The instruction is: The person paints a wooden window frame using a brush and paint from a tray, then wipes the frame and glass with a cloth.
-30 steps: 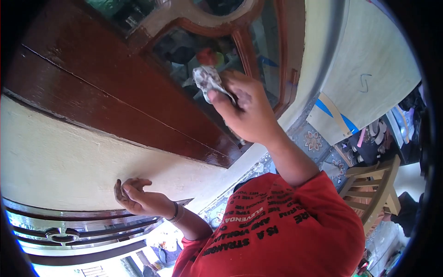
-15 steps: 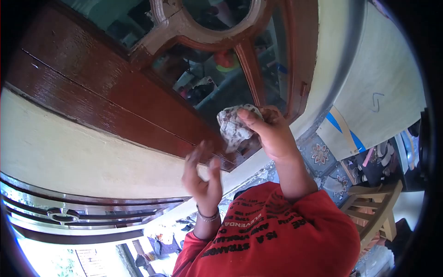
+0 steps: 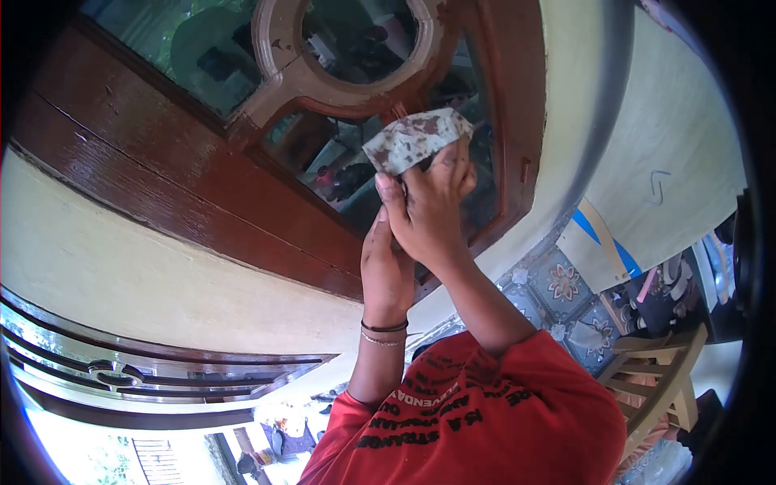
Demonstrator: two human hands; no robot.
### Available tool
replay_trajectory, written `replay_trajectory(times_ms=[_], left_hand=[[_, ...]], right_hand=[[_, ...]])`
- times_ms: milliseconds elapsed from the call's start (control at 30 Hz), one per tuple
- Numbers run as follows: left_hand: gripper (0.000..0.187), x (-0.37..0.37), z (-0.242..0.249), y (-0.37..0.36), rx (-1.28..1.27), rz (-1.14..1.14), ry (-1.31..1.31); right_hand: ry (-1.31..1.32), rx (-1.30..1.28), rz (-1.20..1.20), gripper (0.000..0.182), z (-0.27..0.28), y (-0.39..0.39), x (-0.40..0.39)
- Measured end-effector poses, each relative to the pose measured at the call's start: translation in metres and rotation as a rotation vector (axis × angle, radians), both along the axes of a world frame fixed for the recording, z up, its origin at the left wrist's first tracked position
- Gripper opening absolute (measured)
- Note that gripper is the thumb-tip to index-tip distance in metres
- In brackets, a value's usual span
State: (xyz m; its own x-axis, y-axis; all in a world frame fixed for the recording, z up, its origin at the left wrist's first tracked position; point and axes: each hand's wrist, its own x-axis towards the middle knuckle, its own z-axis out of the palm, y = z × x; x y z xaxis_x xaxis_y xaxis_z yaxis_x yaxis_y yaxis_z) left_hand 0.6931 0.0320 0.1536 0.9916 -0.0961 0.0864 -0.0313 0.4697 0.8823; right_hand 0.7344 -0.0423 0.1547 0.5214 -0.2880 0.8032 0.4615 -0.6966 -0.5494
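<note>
A crumpled white rag [image 3: 416,139] with dark brown stains is in my right hand [image 3: 436,206], held up in front of the door's glass. The right fingers are closed on its lower edge, and the thumb points up at the left. My left hand [image 3: 388,271], with a dark band and a beaded bracelet at the wrist, is raised just below. Its fingertips meet the right hand near the thumb; most of its fingers are hidden there, so its grip cannot be made out. Behind both hands stands a brown wooden door [image 3: 186,194] with glass panes and a round frame.
A cream wall [image 3: 162,267] borders the door, with a dark wooden grille [image 3: 162,376] at the lower left. To the right are a pale board [image 3: 647,194], patterned floor tiles [image 3: 563,279] and a wooden rack [image 3: 659,376].
My right hand has lifted the rag up and turned it, so it is spread wider. The left hand has moved up and right, from apart with open fingers to touching the right hand.
</note>
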Motion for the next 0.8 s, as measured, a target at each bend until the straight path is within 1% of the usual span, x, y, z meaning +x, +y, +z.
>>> replay_trajectory(times_ms=[67, 100, 133, 167, 200, 233, 267, 300, 333, 400, 433, 467, 500, 533, 567, 600, 633, 667, 700, 733, 767, 800], left_hand=[[0.041, -0.001, 0.000, 0.000, -0.124, -0.018, 0.024], [0.041, -0.003, 0.001, 0.000, -0.124, -0.021, 0.018], [0.036, -0.007, 0.001, -0.001, -0.105, 0.051, 0.006], [0.031, -0.012, -0.001, -0.001, -0.085, 0.123, -0.002], [0.031, -0.018, -0.005, 0.002, -0.086, 0.118, -0.001], [0.029, -0.023, -0.012, 0.005, 0.102, 0.237, -0.119], [0.027, -0.029, -0.019, 0.008, 0.290, 0.353, -0.235], [0.027, -0.035, -0.024, 0.015, 0.279, 0.354, -0.268], [0.030, -0.037, -0.023, 0.018, 0.289, 0.347, -0.383], [0.034, -0.038, -0.011, 0.013, 0.102, 0.321, -0.568], [0.033, -0.039, -0.007, 0.016, 0.204, 0.344, -0.677], [0.033, -0.042, 0.000, 0.013, 0.198, 0.352, -0.672], [0.035, -0.043, 0.009, 0.007, 0.331, 0.419, -0.674], [0.038, -0.040, 0.015, 0.003, 0.465, 0.486, -0.674], [0.046, -0.035, 0.018, 0.001, 0.506, 0.457, -0.691], [0.043, -0.028, 0.017, 0.001, 0.663, 0.457, -0.727], [0.042, -0.024, 0.014, -0.001, 0.733, 0.420, -0.713], [0.041, -0.022, 0.011, -0.005, 0.804, 0.380, -0.700], [0.042, -0.023, 0.012, -0.010, 0.712, 0.342, -0.592], [0.042, -0.022, 0.009, -0.008, 0.714, 0.339, -0.598], [0.043, -0.020, 0.004, -0.004, 0.738, 0.337, -0.602], [0.044, -0.019, 0.001, -0.002, 0.761, 0.335, -0.604]], right_hand=[[0.047, -0.062, 0.044, 0.032, -0.001, 0.000, 0.004], [-0.006, -0.049, 0.013, 0.028, 0.001, -0.001, 0.002], [-0.011, -0.051, 0.011, 0.028, -0.001, -0.001, -0.001], [-0.081, 0.026, 0.103, 0.026, -0.005, -0.001, -0.006], [-0.149, 0.104, 0.193, 0.026, -0.009, -0.001, -0.011], [-0.256, 0.097, 0.237, 0.027, -0.011, -0.003, -0.018], [-0.261, 0.144, 0.366, 0.030, -0.017, -0.006, -0.023], [-0.235, 0.264, 0.560, 0.032, -0.024, -0.009, -0.030], [-0.206, 0.383, 0.755, 0.035, -0.029, -0.012, -0.037], [-0.014, 1.192, 1.326, 0.054, -0.035, -0.015, -0.058], [0.054, 1.183, 1.502, 0.070, -0.032, -0.027, -0.058], [-0.261, 1.098, 1.338, 0.075, -0.027, -0.017, -0.051], [0.152, 1.452, 1.245, 0.079, -0.027, -0.024, -0.057], [0.587, 1.762, 1.085, 0.083, -0.028, -0.029, -0.062], [0.315, 1.367, 1.187, 0.086, -0.027, -0.027, -0.060], [0.051, 0.963, 1.242, 0.090, -0.026, -0.024, -0.058], [0.155, 0.887, 1.238, 0.088, -0.027, -0.031, -0.059], [0.044, 0.953, 1.241, 0.085, -0.028, -0.022, -0.054], [0.017, 0.913, 1.237, 0.075, -0.027, -0.023, -0.050], [-0.010, 0.872, 1.230, 0.065, -0.026, -0.024, -0.046], [-0.017, 0.871, 1.226, 0.065, -0.024, -0.024, -0.045], [0.043, 0.785, 1.061, 0.050, -0.019, -0.023, -0.044]])
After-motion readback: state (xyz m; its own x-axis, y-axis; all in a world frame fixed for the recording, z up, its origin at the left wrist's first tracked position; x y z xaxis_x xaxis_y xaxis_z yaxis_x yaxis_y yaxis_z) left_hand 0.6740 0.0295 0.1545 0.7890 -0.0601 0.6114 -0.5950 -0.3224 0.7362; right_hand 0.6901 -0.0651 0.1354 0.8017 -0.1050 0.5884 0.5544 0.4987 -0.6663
